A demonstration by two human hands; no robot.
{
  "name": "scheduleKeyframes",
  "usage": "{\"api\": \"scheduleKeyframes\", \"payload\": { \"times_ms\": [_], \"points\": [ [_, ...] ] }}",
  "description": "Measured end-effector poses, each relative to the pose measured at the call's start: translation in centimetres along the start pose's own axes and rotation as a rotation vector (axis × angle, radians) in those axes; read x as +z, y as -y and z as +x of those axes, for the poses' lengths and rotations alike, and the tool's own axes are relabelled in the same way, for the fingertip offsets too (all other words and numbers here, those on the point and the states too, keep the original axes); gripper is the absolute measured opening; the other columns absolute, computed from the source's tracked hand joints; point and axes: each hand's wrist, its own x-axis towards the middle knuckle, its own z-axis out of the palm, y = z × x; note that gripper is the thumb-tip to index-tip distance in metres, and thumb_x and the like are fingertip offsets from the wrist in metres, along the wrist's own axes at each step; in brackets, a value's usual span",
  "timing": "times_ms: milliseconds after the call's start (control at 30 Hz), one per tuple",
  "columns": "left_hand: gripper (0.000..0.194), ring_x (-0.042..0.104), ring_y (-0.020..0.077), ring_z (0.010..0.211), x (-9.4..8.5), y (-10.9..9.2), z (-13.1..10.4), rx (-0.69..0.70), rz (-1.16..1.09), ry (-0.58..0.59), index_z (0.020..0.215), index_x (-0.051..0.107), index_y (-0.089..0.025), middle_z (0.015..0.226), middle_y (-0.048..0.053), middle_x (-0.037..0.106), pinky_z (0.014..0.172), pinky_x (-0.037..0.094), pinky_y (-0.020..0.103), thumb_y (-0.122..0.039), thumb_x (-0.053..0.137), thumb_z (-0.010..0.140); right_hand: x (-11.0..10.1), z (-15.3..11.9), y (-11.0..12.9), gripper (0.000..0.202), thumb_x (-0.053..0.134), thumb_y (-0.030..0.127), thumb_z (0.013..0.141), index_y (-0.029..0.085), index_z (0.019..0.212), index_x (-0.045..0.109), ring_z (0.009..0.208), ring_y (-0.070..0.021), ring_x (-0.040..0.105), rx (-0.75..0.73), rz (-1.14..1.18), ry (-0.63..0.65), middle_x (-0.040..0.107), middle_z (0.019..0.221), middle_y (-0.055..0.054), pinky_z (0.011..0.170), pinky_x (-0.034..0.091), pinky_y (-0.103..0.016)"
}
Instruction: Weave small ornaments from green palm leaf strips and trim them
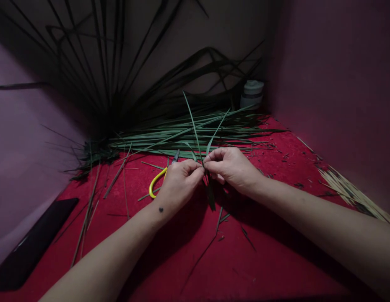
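Your left fingers [196, 168] and right fingers [212, 161] are pinching together, nearly closed, on narrow green leaf strips [195, 130] between your hands, above the red cloth-like surface [188, 260]. Yellow-handled scissors [153, 184] are lying beside your left hand; long, slender leaves [163, 136] are piling beyond.

"What do the arms look like?"

"Both are bare. The left arm [113, 251] runs in from about 7 o'clock, the right arm [321, 216] from about 4 o'clock, each uncovered right up to the view's edge."

"Any markings?"

"One clear one: a small, dark, solid mark [161, 209] by the left wrist, towards 7 o'clock from the centre, shaped roughly like a heart. There's a tiny, faint spot [302, 200] on the right forearm too, towards 4 o'clock."

"And the hands?"

"The left hand [182, 178] and right hand [234, 167] are both bare, with slim fingers. The nails are too small to judge."
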Motion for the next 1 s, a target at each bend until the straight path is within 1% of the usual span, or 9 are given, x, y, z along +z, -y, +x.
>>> {"api": "scheduleKeyframes", "payload": {
  "times_ms": [100, 233, 367, 500, 633, 733, 867, 933, 1000],
  "points": [
    [0.025, 0.039, 0.0099, 0.049, 0.04, 0.01, -0.07, 0.022, 0.065, -0.005, 0.054, 0.058, -0.016, 0.051, -0.002, 0.046, 0.046, 0.029, 0.022, -0.024, 0.050, 0.076, -0.06, -0.02, -0.01, 0.005, 0.055, 0.012, 0.068, 0.014, 0.065, 0.058, 0.033, -0.0049, 0.040, 0.017, -0.008, 0.022, 0.050, 0.044, 0.004, 0.032, 0.027, -0.017],
    [0.026, 0.044, 0.0115, 0.054, 0.19, -0.04, -0.07, 0.059, 0.129, -0.004, 0.057, 0.061, -0.016, 0.054, -0.001, 0.051, 0.052, 0.033, 0.023, -0.025, 0.048, 0.077, -0.21, -0.10, 0.09, 0.006, 0.054, 0.012, 0.070, 0.014, 0.065, 0.058, 0.030, -0.0047, 0.037, 0.046, -0.026, 0.052, 0.047, 0.040, 0.005, 0.029, 0.026, -0.016],
    [0.025, 0.044, 0.0113, 0.053, 0.51, 0.14, -0.04, 0.054, 0.150, -0.027, 0.055, 0.059, -0.016, 0.053, -0.001, 0.051, 0.051, 0.032, 0.023, -0.026, 0.049, 0.076, -0.23, -0.11, 0.12, 0.010, 0.052, 0.009, 0.069, 0.014, 0.061, 0.056, 0.031, -0.0053, 0.039, 0.058, -0.045, 0.057, 0.047, 0.040, 0.004, 0.029, 0.028, -0.016],
    [0.022, 0.046, 0.0114, 0.053, 0.70, 0.37, -0.11, 0.044, 0.181, -0.050, 0.058, 0.062, -0.015, 0.054, -0.001, 0.054, 0.051, 0.034, 0.023, -0.023, 0.050, 0.075, -0.16, -0.06, -0.04, 0.011, 0.050, 0.008, 0.067, 0.014, 0.060, 0.055, 0.032, -0.0059, 0.042, 0.060, -0.057, 0.061, 0.049, 0.041, 0.003, 0.030, 0.030, -0.016],
    [0.022, 0.044, 0.0100, 0.053, 0.61, 0.42, -0.25, 0.068, 0.214, -0.057, 0.055, 0.059, -0.015, 0.053, -0.002, 0.050, 0.051, 0.033, 0.022, -0.019, 0.049, 0.074, -0.25, -0.11, -0.11, 0.009, 0.051, 0.010, 0.067, 0.014, 0.061, 0.056, 0.032, -0.0062, 0.041, 0.063, -0.054, 0.079, 0.048, 0.040, 0.004, 0.031, 0.029, -0.016],
    [0.023, 0.041, 0.0089, 0.052, 0.51, 0.29, -0.36, 0.064, 0.185, -0.047, 0.052, 0.055, -0.015, 0.052, -0.003, 0.047, 0.051, 0.031, 0.022, -0.017, 0.048, 0.074, -0.46, -0.11, -0.20, 0.009, 0.050, 0.011, 0.068, 0.013, 0.061, 0.057, 0.033, -0.0062, 0.042, 0.031, -0.061, 0.109, 0.050, 0.040, 0.003, 0.032, 0.029, -0.016],
    [0.022, 0.042, 0.0089, 0.052, 0.45, 0.05, -0.46, 0.030, 0.145, -0.025, 0.053, 0.056, -0.014, 0.053, -0.003, 0.048, 0.051, 0.032, 0.022, -0.016, 0.048, 0.073, -0.57, -0.01, -0.47, 0.011, 0.049, 0.010, 0.068, 0.014, 0.060, 0.055, 0.035, -0.0076, 0.046, 0.007, -0.036, 0.179, 0.052, 0.042, 0.001, 0.035, 0.033, -0.017],
    [0.022, 0.043, 0.0091, 0.053, 0.48, 0.02, -0.46, 0.037, 0.160, -0.030, 0.053, 0.058, -0.014, 0.054, -0.002, 0.050, 0.052, 0.033, 0.022, -0.015, 0.048, 0.072, -0.43, -0.01, -0.58, 0.011, 0.047, 0.009, 0.067, 0.015, 0.061, 0.053, 0.036, -0.0090, 0.048, 0.009, -0.029, 0.184, 0.053, 0.043, 0.002, 0.036, 0.036, -0.018],
    [0.021, 0.044, 0.0088, 0.053, 0.56, 0.06, -0.44, 0.055, 0.179, -0.043, 0.052, 0.058, -0.014, 0.054, -0.002, 0.050, 0.053, 0.033, 0.022, -0.014, 0.049, 0.071, -0.19, -0.10, -0.60, 0.011, 0.046, 0.008, 0.066, 0.016, 0.061, 0.052, 0.037, -0.0105, 0.051, 0.013, -0.073, 0.158, 0.055, 0.044, 0.001, 0.037, 0.038, -0.019]
  ]
}}
